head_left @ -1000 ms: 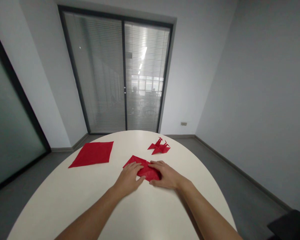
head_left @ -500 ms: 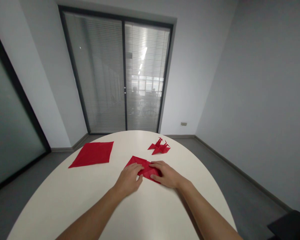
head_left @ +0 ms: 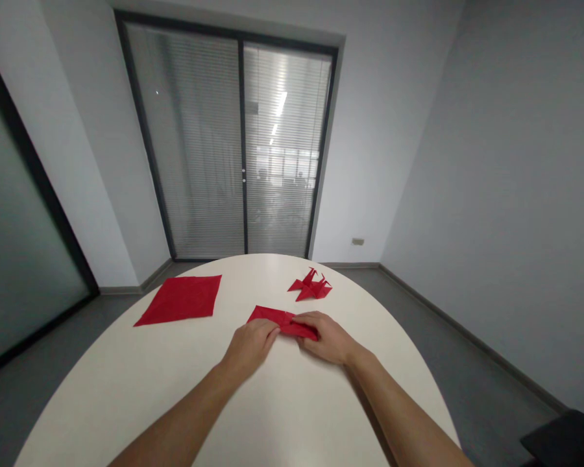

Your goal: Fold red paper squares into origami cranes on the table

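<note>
A person leans over a round white table (head_left: 126,389) with both forearms stretched out across it. Between the hands lies a folded red paper (head_left: 275,317), a long, narrow, flat shape, deep red, with a crisp far edge and a pointed left end, pressed down on the tabletop a little past the middle. The left hand (head_left: 250,346) rests palm down, fingers loosely extended, and their tips touch the near edge of the paper. The right hand (head_left: 327,338) covers the paper's right end with its fingers laid over it; whether it pinches the fold or only presses it, I cannot tell. Farther back sits a small folded red figure (head_left: 311,287), and off to the left a flat red sheet (head_left: 181,299) lies open.
</note>
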Available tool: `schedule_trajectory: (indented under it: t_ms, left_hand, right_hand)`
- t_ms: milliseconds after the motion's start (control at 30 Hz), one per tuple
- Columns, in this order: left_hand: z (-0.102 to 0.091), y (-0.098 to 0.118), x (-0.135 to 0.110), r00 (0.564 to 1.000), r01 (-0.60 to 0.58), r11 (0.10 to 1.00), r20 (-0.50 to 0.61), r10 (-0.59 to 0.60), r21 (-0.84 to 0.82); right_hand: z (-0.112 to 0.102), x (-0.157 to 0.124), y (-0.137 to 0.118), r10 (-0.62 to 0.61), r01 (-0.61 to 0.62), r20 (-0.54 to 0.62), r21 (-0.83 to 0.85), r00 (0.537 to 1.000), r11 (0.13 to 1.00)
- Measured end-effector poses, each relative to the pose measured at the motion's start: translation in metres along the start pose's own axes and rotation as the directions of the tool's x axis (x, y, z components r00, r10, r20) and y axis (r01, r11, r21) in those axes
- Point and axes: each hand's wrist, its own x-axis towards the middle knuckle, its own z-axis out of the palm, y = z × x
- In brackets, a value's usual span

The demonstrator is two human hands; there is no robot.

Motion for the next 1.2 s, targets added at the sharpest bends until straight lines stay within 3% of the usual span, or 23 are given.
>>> schedule_trajectory:
  t_ms: [133, 233, 400, 467, 667, 800, 900, 1067, 1200]
  left_hand:
    - [0.0, 0.001, 0.001, 0.999, 0.048, 0.998, -0.027, -0.047, 0.044]
    - [-0.003, 0.002, 0.0, 0.994, 0.086, 0.996, -0.072, -0.085, 0.01]
    - [-0.004, 0.004, 0.0, 0.971, 0.113, 0.968, -0.183, -0.155, -0.222]
    - [-0.004, 0.005, 0.002, 0.955, 0.102, 0.93, -0.228, -0.191, -0.353]
    - [-0.003, 0.013, 0.007, 0.929, 0.052, 0.774, -0.253, -0.27, -0.632]
    - [-0.002, 0.018, 0.008, 0.91, 0.052, 0.729, -0.268, -0.315, -0.682]
    - [0.0, 0.018, 0.008, 0.902, 0.059, 0.701, -0.264, -0.343, -0.71]
    - [0.002, 0.018, 0.01, 0.9, 0.064, 0.673, -0.249, -0.358, -0.737]
    - [0.004, 0.016, 0.011, 0.895, 0.054, 0.616, -0.236, -0.379, -0.786]
  right_hand:
    - [-0.001, 0.001, 0.002, 0.096, -0.092, -0.04, 0.089, 0.995, 0.992]
    - [0.001, 0.003, 0.005, 0.165, -0.134, -0.111, 0.248, 0.98, 0.959]
    - [0.005, 0.011, 0.018, 0.265, -0.085, -0.313, 0.488, 0.912, 0.869]
    - [0.005, 0.014, 0.022, 0.257, -0.026, -0.335, 0.563, 0.907, 0.826]
    - [0.007, 0.015, 0.012, 0.13, 0.025, -0.19, 0.647, 0.973, 0.762]
    - [0.015, 0.015, -0.002, 0.048, 0.061, -0.107, 0.82, 0.993, 0.569]
    - [0.017, 0.016, -0.008, 0.088, 0.054, -0.11, 0.874, 0.99, 0.484]
    - [0.013, 0.017, -0.005, 0.177, 0.039, -0.132, 0.892, 0.975, 0.45]
    - [0.012, 0.017, 0.003, 0.243, -0.013, -0.136, 0.849, 0.96, 0.528]
